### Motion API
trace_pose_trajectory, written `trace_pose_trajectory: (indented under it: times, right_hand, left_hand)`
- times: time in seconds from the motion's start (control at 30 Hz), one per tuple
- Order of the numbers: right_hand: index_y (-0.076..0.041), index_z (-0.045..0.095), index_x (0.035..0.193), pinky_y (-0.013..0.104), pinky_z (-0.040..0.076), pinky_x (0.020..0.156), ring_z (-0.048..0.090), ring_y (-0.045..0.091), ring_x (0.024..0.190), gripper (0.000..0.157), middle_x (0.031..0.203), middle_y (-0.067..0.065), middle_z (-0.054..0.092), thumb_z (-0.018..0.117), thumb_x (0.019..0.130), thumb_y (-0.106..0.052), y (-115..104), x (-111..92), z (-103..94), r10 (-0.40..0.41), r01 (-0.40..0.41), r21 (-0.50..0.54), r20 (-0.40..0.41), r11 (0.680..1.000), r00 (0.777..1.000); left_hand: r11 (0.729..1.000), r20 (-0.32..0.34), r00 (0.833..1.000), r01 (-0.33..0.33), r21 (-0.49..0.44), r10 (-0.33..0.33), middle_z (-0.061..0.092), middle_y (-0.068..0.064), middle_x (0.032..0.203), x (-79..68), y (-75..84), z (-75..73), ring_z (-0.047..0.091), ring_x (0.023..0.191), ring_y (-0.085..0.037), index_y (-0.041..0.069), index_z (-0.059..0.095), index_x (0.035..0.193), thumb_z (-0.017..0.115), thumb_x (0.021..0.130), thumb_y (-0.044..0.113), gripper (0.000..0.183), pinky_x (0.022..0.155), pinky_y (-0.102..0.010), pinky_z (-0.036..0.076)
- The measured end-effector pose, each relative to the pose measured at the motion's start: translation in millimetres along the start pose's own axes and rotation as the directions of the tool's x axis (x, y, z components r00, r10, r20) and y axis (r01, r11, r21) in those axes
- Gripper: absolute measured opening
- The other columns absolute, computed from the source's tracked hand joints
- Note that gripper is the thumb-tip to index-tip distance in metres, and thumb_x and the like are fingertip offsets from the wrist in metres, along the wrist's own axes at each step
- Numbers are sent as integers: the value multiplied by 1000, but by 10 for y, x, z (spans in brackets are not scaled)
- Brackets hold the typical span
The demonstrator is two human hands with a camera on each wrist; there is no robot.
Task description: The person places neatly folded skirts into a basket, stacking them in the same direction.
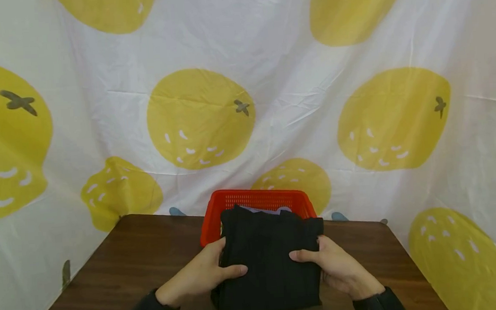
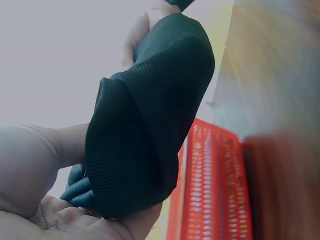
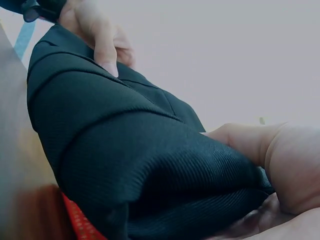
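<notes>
A folded black garment is held up in front of the basket, above the table. My left hand grips its left edge, thumb on the near face and fingers behind. On the opposite edge my right hand holds it the same way. In the left wrist view the black cloth shows thick folded layers between thumb and fingers. The right wrist view shows the ribbed folds of the cloth, with the right thumb on top. What kind of garment it is cannot be told.
Behind the garment a red plastic basket stands at the back of the brown wooden table. Some greyish cloth shows inside it, mostly hidden. A white curtain with yellow lemons hangs behind the table.
</notes>
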State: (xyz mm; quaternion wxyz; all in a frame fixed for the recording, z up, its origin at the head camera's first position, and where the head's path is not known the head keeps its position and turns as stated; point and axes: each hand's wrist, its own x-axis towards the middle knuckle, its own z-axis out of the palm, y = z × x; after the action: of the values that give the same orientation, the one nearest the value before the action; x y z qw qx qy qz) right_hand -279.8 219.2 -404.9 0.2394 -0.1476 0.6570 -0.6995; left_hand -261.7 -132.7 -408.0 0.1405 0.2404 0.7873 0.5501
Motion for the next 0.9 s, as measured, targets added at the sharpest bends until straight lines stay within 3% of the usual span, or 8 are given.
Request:
trace_pose_trajectory:
  times: [0.23, 0.53, 0.67, 0.8, 0.9]
  right_hand:
    - [0, 45, 164, 42, 69, 107, 82, 21, 124, 60, 140, 4, 78, 75, 113, -10, -254, 274, -162, -15, 14, -28, -39, 999, 999]
    - [-1, 41, 167, 40, 70, 102, 81, 22, 119, 62, 144, 10, 72, 72, 113, -3, -449, 840, -406, -1, -8, -75, -128, 997, 992]
    - [3, 32, 172, 35, 69, 101, 77, 21, 119, 72, 151, 15, 64, 71, 112, -2, -429, 1081, -467, 4, -27, -114, -196, 993, 981]
    - [6, 27, 172, 34, 69, 96, 76, 23, 116, 76, 151, 19, 62, 71, 111, 1, -392, 1272, -504, 17, -52, -129, -258, 990, 966]
    - [10, 24, 173, 38, 69, 99, 74, 29, 119, 80, 157, 25, 57, 72, 110, 2, -372, 1377, -518, 17, -66, -152, -303, 986, 953]
  left_hand:
    - [996, -57, 998, -20, 87, 25, 74, -15, 157, 382, 104, -174, 74, 141, -30, 3, 52, 168, 84, 110, 24, 69, 122, -54, 61]
    - [994, -177, 981, 92, 61, -80, 62, -25, 168, 969, 69, -362, 67, 151, -43, -7, 32, 178, 84, 109, 16, 89, 126, -59, 57]
    - [991, -215, 972, 116, 73, -98, 62, -27, 166, 1162, -5, -410, 67, 149, -44, -9, 32, 177, 83, 109, 13, 88, 124, -58, 58]
    - [982, -269, 956, 152, 110, -118, 59, -29, 169, 1352, -129, -442, 61, 153, -45, -11, 34, 176, 85, 107, 12, 89, 131, -61, 51]
    - [976, -281, 950, 177, 130, -135, 51, -31, 176, 1588, -379, -523, 55, 159, -46, -11, 31, 177, 87, 105, 15, 95, 134, -60, 49]
